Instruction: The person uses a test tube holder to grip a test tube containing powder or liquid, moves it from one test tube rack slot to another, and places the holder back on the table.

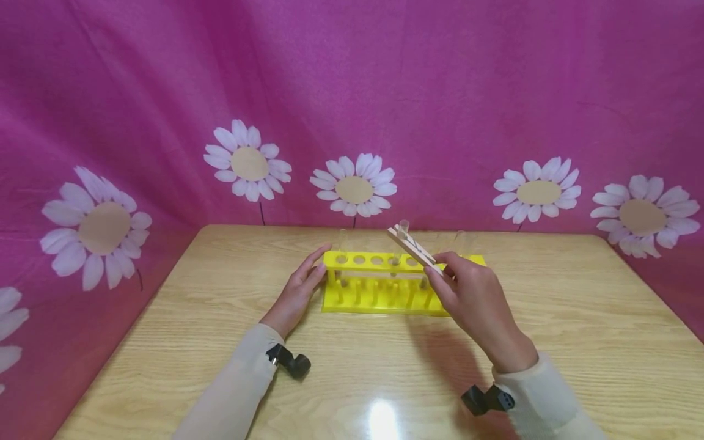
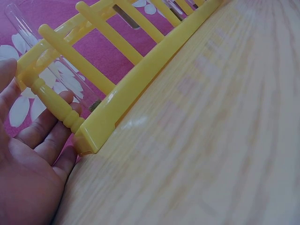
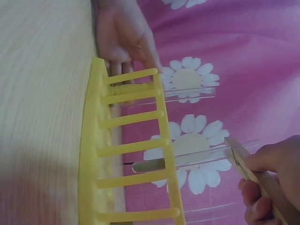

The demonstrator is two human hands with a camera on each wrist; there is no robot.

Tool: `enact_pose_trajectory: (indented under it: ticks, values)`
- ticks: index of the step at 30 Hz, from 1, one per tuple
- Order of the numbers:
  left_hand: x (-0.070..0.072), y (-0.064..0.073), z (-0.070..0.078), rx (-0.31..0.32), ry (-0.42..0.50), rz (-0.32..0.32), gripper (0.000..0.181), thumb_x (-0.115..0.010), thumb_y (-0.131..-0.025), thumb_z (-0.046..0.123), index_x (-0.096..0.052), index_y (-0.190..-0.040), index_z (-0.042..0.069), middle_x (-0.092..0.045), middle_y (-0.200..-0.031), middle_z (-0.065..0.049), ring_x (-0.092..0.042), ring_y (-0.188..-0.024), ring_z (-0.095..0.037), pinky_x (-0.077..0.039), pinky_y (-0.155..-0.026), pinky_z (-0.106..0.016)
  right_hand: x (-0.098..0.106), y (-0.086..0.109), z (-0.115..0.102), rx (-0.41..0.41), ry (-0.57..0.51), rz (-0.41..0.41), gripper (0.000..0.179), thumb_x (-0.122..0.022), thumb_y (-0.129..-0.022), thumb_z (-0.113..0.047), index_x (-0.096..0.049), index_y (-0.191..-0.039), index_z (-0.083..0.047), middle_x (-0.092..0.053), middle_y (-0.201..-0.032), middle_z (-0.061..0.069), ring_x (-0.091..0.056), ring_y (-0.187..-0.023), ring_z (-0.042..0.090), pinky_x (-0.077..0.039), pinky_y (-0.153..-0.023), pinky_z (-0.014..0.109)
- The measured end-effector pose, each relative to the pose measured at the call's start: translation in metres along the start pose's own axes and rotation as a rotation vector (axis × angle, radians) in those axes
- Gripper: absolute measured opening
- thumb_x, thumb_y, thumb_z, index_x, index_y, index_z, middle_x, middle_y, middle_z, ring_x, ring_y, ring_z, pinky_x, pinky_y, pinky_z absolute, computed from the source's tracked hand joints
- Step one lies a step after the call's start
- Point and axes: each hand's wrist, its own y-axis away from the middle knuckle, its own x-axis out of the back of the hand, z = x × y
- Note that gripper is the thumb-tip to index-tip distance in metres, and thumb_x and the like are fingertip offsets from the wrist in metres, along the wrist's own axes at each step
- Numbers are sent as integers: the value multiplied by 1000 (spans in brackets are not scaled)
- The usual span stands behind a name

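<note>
A yellow test tube rack (image 1: pixel 379 308) stands on the table. At its left end, my left hand (image 1: pixel 294 297) holds the end post, with fingers (image 2: pixel 44 136) reaching behind it. My right hand (image 1: pixel 477 293) grips a wooden test tube holder (image 1: pixel 415 247) above the rack. The holder's jaws clasp a clear glass test tube (image 1: pixel 403 228) near its mouth. That tube passes down through a hole in the top bar, and its rounded bottom (image 3: pixel 147 166) hangs above the base with greyish material inside. Another test tube (image 1: pixel 343 242) stands in the leftmost hole.
More clear tubes (image 1: pixel 461 237) stand at the rack's right end, partly hidden by the right hand. The wood-grain table (image 1: pixel 352 366) runs back to a pink curtain (image 1: pixel 440 110) with white daisies. A wrist camera (image 1: pixel 288 360) sits on each sleeve.
</note>
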Motion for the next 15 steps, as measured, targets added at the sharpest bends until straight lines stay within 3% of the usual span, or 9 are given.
enact_pose_trajectory:
  ticks: [9, 15]
  values:
    - [-6, 11, 23, 5, 12, -26, 49, -40, -105, 26, -30, -152, 18, -25, -157, -7, -28, -141, -22, -22, -116, -46, -4, -1, 2, -50, 36, -49, 22, -70, -90, -21, -67, -106, -7, -54, -65, 0, -42, -49, 14, -37, -39, 24]
    - [-6, 12, 25, 9, 0, -25, 50, -41, -105, 27, -30, -152, 17, -27, -156, -6, -29, -141, -24, -22, -116, -46, -5, -1, 3, -47, 55, -69, 24, -69, -91, -23, -67, -107, -6, -53, -64, 0, -41, -50, 14, -36, -41, 25]
